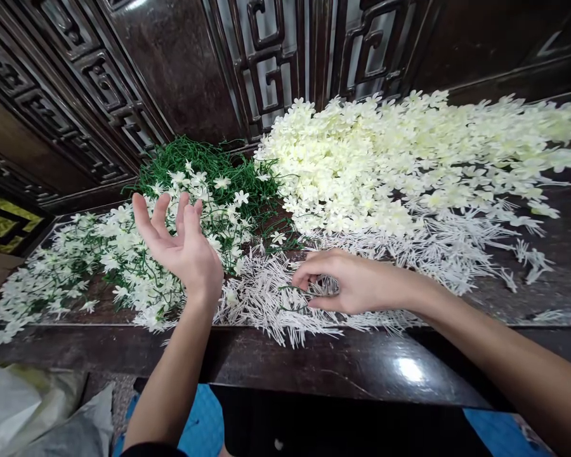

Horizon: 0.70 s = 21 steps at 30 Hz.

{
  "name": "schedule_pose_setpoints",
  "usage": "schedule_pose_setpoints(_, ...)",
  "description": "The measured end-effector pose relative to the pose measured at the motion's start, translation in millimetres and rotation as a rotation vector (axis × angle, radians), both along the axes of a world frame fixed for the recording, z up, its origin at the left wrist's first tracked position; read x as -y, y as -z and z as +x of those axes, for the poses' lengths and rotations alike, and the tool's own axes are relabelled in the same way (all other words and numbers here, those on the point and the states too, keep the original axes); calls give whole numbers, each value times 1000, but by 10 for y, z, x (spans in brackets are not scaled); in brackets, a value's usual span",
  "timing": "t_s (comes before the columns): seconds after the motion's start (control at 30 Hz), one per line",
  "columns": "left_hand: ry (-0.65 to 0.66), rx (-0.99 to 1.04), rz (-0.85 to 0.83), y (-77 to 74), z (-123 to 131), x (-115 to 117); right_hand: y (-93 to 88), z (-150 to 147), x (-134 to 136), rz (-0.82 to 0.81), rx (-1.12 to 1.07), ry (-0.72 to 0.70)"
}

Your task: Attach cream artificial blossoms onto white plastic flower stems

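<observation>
My left hand (183,244) is raised above the assembled white flowers on green stems (147,279), palm up, fingers spread and holding nothing. Low over a heap of thin white sticks (261,295) is my right hand (337,279), its fingers curled toward the thumb around a thin green stem (292,289). Part of that stem is hidden by the fingers. Behind my left hand lies a tangled pile of green stems (195,162). A large mound of loose cream-white flower heads (352,165) sits beyond my right hand.
Everything lies on a dark, glossy wooden bench (276,362) with a front edge close to my body. A carved lattice back (261,57) rises behind the piles. Pale plastic bags (23,406) are at the lower left, and blue fabric (202,422) shows below.
</observation>
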State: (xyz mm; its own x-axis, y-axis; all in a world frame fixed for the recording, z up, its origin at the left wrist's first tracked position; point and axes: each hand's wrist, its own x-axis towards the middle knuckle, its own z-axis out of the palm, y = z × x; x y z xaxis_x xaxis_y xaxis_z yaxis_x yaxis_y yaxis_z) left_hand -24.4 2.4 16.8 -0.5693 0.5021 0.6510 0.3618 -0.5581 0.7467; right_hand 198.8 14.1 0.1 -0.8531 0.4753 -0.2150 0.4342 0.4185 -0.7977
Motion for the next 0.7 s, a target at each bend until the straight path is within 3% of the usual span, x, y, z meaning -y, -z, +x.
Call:
schedule_pose_setpoints(0.2, -114, -179, 89, 26, 87, 21, 41, 25, -2, 20, -104, 43)
schedule_pose_setpoints(0.33, -45, -244, 86, 33, 171, 25, 0, 50, -49, -64, -279, 168)
schedule_pose_setpoints(0.43, 153, -263, 5, 27, 229, 46, -69, 81, -91, -83, -411, 333)
schedule_pose_setpoints(0.53, 415, -219, -183, 30, 248, 65, -112, 114, -122, -97, -531, 464)
schedule_pose_setpoints(0.7, 803, -10, -688, 109, 264, 75, -92, 121, -136, -196, -568, 434)
